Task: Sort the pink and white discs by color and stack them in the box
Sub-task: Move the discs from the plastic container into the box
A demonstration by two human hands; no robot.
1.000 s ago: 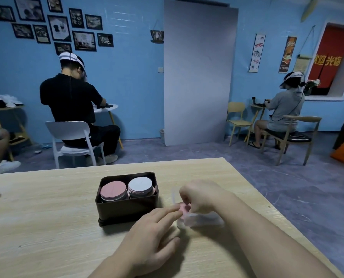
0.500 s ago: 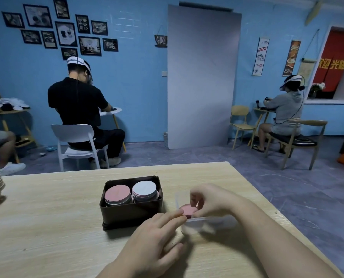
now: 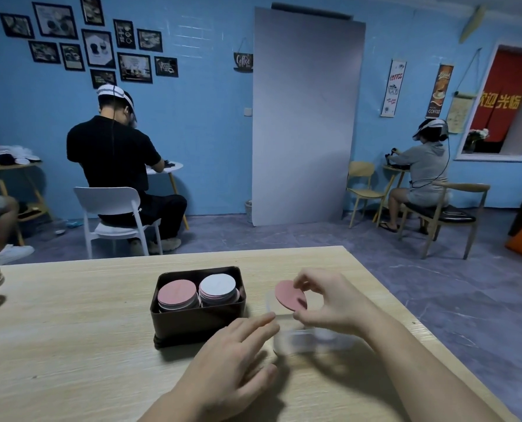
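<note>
The right hand (image 3: 329, 300) pinches a pink disc (image 3: 288, 295), tilted, over what seems a clear tub (image 3: 299, 342) toward the tabletop's (image 3: 71, 330) right edge. The box (image 3: 197, 322) lies to the disc's left, with its pink stack (image 3: 177, 293) beyond the white stack (image 3: 217, 286). The left hand (image 3: 226, 360) rests nearer the box, fingers relaxed and holding nothing.

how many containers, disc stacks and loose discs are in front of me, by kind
dark box: 1
clear container: 1
disc stacks in the dark box: 2 (pink-topped stack, white-topped stack)
loose pink disc, pinched in the right hand: 1
total: 5
The discs inside each stack cannot be counted.
</note>
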